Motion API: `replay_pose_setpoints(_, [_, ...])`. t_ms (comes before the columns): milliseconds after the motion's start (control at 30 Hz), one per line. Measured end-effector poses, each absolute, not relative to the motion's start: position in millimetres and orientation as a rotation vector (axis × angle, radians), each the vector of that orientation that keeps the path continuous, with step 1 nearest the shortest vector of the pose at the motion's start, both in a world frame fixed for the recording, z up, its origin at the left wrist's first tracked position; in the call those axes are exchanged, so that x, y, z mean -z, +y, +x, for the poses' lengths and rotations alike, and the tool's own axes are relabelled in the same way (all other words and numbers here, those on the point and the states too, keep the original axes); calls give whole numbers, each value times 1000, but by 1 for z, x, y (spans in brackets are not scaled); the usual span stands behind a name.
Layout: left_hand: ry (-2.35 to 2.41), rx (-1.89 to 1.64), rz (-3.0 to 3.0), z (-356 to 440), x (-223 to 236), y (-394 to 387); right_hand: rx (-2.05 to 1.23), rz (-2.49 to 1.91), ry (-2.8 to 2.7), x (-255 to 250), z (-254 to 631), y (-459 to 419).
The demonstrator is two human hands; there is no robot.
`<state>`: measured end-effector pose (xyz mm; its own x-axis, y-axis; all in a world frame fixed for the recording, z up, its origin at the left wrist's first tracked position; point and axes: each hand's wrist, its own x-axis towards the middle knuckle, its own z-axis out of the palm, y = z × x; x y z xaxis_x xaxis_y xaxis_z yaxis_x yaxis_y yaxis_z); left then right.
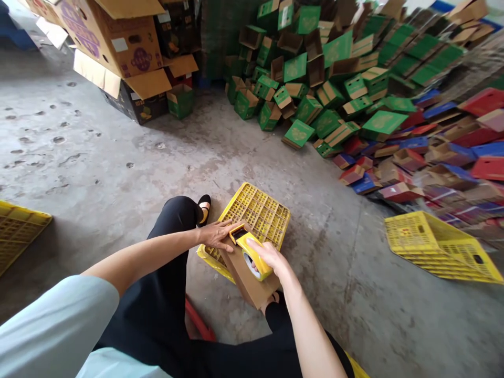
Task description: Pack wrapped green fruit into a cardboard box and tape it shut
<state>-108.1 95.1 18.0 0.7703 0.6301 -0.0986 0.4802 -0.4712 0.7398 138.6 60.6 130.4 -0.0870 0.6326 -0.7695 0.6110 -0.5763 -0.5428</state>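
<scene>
My right hand (270,257) is wrapped round a yellow tape dispenser (252,251) with a roll of tape in it. The dispenser's front end rests against the top of a brown cardboard box (252,286), near its far edge. My left hand (216,234) lies with fingers stretched out on the box's far left edge, close to the dispenser's head. Beneath the box is an upturned yellow plastic crate (262,212) with a grid bottom. The box sits between my knees and partly overhangs the crate's near edge.
Green cardboard boxes (299,131) lie heaped ahead, with red and blue boxes (409,157) to the right. Large brown cartons (114,42) stand stacked at the back left. One yellow crate (437,244) stands at right, another yellow crate (21,231) at left. Concrete floor (98,173) lies between.
</scene>
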Motion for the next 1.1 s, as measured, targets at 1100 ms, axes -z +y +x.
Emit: replay_pose_setpoints(1100, [642,-323,2522,-96,-21,74,-1721,-2136,-1398,-139,163,22])
